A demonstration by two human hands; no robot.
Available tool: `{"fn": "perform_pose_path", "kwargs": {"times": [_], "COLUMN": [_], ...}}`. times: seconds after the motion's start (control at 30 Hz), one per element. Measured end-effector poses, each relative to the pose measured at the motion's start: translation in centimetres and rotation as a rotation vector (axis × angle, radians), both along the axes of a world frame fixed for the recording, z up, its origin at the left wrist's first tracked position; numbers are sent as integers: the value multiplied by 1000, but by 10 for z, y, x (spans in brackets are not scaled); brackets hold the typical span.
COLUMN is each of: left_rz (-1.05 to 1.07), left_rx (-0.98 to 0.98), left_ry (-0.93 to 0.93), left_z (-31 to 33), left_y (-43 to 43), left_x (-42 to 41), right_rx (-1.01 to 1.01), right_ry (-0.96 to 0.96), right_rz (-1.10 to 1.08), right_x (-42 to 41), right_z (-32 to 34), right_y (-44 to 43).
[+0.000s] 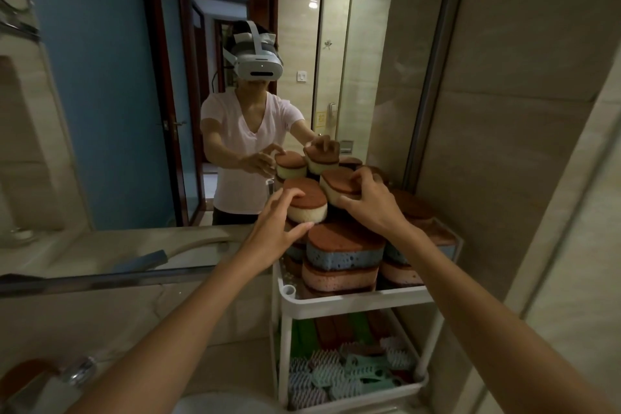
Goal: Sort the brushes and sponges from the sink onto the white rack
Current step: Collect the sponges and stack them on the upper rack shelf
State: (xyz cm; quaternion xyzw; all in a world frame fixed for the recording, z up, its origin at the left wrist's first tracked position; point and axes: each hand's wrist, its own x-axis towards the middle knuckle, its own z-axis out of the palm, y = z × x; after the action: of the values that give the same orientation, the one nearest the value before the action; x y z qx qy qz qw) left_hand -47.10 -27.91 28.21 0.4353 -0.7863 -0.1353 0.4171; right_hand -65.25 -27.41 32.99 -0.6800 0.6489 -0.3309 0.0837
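Note:
The white rack (pixel 356 302) stands on the counter against the mirror. Its top tier carries a tall pile of sponges with brown scouring tops. A blue sponge (pixel 346 254) lies at the front of the pile. My left hand (pixel 279 228) grips a cream sponge (pixel 307 203) at the top left of the pile. On the top right, my right hand (pixel 373 203) holds another cream sponge (pixel 339 186), tilted. The lower tier holds several pastel silicone brushes (pixel 339 373) and green and brown flat pads (pixel 332 329).
A large mirror (pixel 201 77) directly behind the rack reflects a person in a headset and the sponge pile. The beige tiled wall (pixel 524 144) stands close on the right. A chrome faucet (pixel 77 373) and the sink rim (pixel 215 405) show at bottom left.

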Motion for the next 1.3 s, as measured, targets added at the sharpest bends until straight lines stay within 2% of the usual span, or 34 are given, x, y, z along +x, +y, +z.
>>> {"fn": "perform_pose_path", "kwargs": {"times": [0.13,0.37,0.63,0.93,1.13,1.3], "left_rz": [13,20,51,21,33,237], "left_rx": [-6,-38,-37,56,199,162], "left_ry": [0,25,47,-43,42,159], "left_z": [1,-2,-4,9,22,35], "left_y": [-2,0,4,4,15,39], "left_x": [1,0,-4,0,11,44], "right_rx": [14,137,152,189,-136,-433], "right_ry": [17,302,366,445,332,119], "right_rz": [39,51,40,-2,23,162], "right_x": [2,-2,1,9,36,86], "right_z": [-4,0,-2,5,12,-3], "right_y": [0,-1,0,5,23,47]}}
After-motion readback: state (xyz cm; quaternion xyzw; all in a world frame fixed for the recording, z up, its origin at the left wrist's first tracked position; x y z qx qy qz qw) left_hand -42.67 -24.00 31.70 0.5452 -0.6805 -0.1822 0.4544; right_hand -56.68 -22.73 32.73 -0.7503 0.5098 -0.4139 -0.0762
